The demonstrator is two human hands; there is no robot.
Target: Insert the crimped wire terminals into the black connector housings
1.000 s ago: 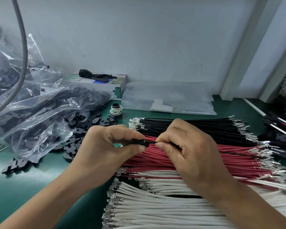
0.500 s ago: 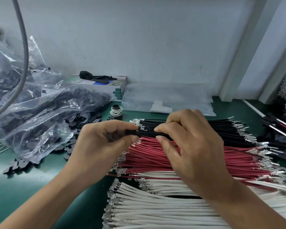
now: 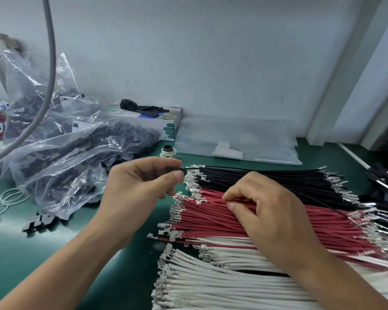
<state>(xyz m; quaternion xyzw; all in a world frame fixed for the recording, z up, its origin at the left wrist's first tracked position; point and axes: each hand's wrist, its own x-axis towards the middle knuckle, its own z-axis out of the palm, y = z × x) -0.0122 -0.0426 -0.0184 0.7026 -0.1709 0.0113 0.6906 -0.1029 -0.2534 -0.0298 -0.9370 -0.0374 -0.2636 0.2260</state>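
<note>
Hands are apart now: a moment ago your right hand (image 3: 276, 211) was up beside the left one at the black connector, and now it is lower, on the bundle of red wires with crimped metal terminals (image 3: 244, 222). Its thumb and forefinger pinch one red wire near the terminal end of the bundle; the other fingers are curled over the wires.

Your left hand (image 3: 139, 186) is at the same height as before and holds the small black plastic connector housing (image 3: 174, 170) between thumb tip and forefinger. The housing shows only a little past the fingertips. One thin black wire (image 3: 255, 171) leaves the housing to the right and passes over the bundle of black wires (image 3: 267, 182), above your right hand.

The bundle of white wires (image 3: 222, 285) lies nearest to you on the green table mat (image 3: 14, 253). The clear plastic bags with black housings (image 3: 61, 157) lie left of your left hand.
</note>
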